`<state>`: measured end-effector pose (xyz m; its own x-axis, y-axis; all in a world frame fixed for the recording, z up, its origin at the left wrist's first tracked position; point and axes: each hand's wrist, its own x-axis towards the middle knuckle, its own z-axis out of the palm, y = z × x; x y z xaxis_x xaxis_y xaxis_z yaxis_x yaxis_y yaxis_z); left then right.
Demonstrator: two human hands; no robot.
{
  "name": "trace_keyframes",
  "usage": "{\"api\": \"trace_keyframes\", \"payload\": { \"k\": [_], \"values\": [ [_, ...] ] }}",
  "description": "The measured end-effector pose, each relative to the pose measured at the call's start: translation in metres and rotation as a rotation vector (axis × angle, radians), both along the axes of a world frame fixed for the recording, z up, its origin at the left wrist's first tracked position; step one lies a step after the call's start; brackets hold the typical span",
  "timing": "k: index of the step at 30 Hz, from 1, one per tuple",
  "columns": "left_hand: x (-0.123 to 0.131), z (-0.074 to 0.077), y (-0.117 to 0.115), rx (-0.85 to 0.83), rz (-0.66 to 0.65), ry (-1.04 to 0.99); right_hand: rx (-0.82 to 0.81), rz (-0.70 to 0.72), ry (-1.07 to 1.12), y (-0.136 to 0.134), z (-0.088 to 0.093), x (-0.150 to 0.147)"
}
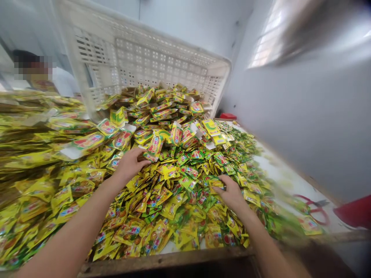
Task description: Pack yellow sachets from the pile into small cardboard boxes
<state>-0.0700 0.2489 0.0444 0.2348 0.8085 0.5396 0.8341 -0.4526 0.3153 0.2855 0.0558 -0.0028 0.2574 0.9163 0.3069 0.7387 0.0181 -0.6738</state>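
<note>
My left hand (131, 165) is closed on the near edge of a small yellow, green and red carton (155, 147), lifted over the heap. To the right, my right hand (232, 193) pinches a yellow and green sachet (215, 183) between thumb and fingers. Beneath both hands spreads a deep pile of shiny sachets (156, 235) in yellow and green. Just beyond them, similar cartons (162, 110), some with white flaps open, spill out of a white plastic crate (174, 48) tipped on its side.
Red-handled scissors (314, 208) lie on the white tabletop (278, 170) at the right, near a red object (355, 212). A wooden edge (162, 264) runs along the front. More yellow packs (31, 154) are heaped at the left, where another person (65, 79) is behind.
</note>
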Motion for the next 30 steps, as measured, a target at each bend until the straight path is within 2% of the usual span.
{"api": "trace_keyframes", "payload": {
  "k": [2, 4, 6, 8, 10, 12, 14, 16, 19, 22, 25, 27, 30],
  "values": [
    [-0.011, 0.0, -0.014, 0.02, -0.013, -0.002, 0.055, -0.093, 0.178, -0.012, 0.002, 0.004],
    [-0.024, -0.004, -0.041, 0.033, -0.02, -0.027, 0.105, -0.109, 0.431, -0.027, 0.005, -0.003],
    [-0.036, -0.014, -0.077, -0.026, -0.05, -0.128, 0.099, -0.023, 0.628, -0.04, 0.005, -0.018],
    [-0.044, -0.028, -0.112, -0.182, -0.059, -0.305, 0.047, 0.088, 0.722, -0.05, 0.002, -0.04],
    [-0.047, -0.039, -0.134, -0.337, 0.03, -0.413, -0.012, 0.184, 0.733, -0.055, -0.005, -0.063],
    [-0.044, -0.044, -0.137, -0.39, 0.177, -0.411, -0.049, 0.246, 0.683, -0.057, -0.014, -0.084],
    [-0.035, -0.04, -0.122, -0.371, 0.302, -0.349, -0.079, 0.268, 0.603, -0.056, -0.02, -0.1],
    [-0.023, -0.03, -0.1, -0.368, 0.356, -0.269, -0.095, 0.255, 0.52, -0.054, -0.024, -0.11],
    [-0.008, -0.012, -0.075, -0.375, 0.358, -0.124, -0.073, 0.215, 0.434, -0.054, -0.025, -0.116],
    [-0.007, 0.003, -0.076, -0.359, 0.327, -0.022, -0.026, 0.203, 0.46, -0.056, -0.022, -0.113],
    [-0.015, 0.004, -0.105, -0.368, 0.22, -0.059, 0.043, 0.193, 0.608, -0.059, -0.007, -0.11],
    [-0.012, -0.007, -0.133, -0.451, 0.029, -0.215, 0.132, 0.168, 0.697, -0.058, 0.01, -0.112],
    [0.01, -0.037, -0.176, -0.67, -0.304, -0.493, 0.27, 0.156, 0.711, -0.052, 0.031, -0.121]
  ]
}}
